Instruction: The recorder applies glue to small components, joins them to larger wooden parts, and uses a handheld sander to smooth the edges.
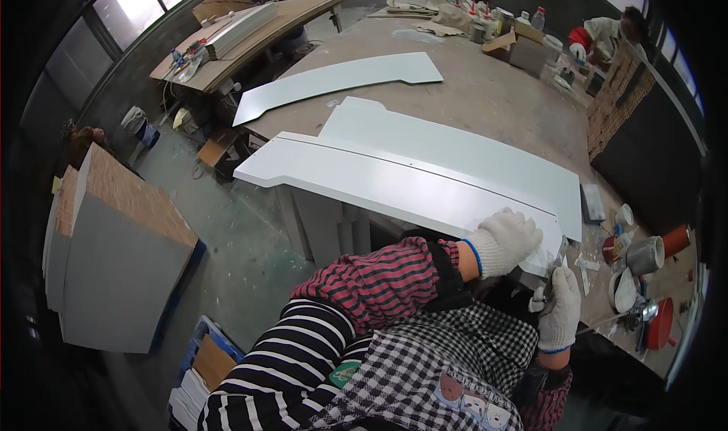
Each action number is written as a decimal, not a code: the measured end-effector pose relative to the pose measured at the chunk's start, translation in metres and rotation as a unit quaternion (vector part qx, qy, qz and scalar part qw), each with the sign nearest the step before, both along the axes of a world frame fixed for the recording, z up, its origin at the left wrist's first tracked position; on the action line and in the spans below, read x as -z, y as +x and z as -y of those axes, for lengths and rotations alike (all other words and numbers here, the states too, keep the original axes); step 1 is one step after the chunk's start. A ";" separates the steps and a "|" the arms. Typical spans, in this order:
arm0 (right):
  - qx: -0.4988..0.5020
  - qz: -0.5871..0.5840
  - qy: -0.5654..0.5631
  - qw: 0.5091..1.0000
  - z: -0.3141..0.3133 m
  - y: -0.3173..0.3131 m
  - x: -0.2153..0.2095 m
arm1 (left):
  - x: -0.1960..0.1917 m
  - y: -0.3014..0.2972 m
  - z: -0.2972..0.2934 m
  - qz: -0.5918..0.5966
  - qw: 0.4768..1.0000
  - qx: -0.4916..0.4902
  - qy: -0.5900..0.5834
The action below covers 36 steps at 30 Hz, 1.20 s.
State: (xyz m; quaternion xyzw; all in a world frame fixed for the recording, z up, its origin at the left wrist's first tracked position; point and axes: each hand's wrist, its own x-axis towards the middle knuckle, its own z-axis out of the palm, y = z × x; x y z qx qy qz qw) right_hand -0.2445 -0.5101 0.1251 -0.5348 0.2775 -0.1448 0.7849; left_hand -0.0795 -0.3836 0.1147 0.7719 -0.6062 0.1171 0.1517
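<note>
A long white panel (394, 177) with a notched left end lies along the near table edge. Over its right part rests my left hand (506, 241) in a knitted white glove, palm down with the fingers spread on the surface. At the panel's right end is my right hand (561, 310), gloved too, with fingers closed around something small. A thin, pointed greyish tip shows above them, but its kind cannot be made out. Behind the near panel lies a second white panel (470, 143), its edge running alongside. Farther back sits a third, narrower white panel (341, 82).
On the right of the worktable (516, 112) stand a metal can (644, 255), a red pan (658, 323) and small tubs. Bottles and an open carton (527, 52) line the back. A co-worker (607, 40) is at far right. Grey panels (129, 264) stand at left.
</note>
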 end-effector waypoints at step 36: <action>0.015 -0.015 -0.073 0.997 0.062 0.084 0.011 | -0.004 0.062 -0.326 0.071 0.900 -0.427 0.051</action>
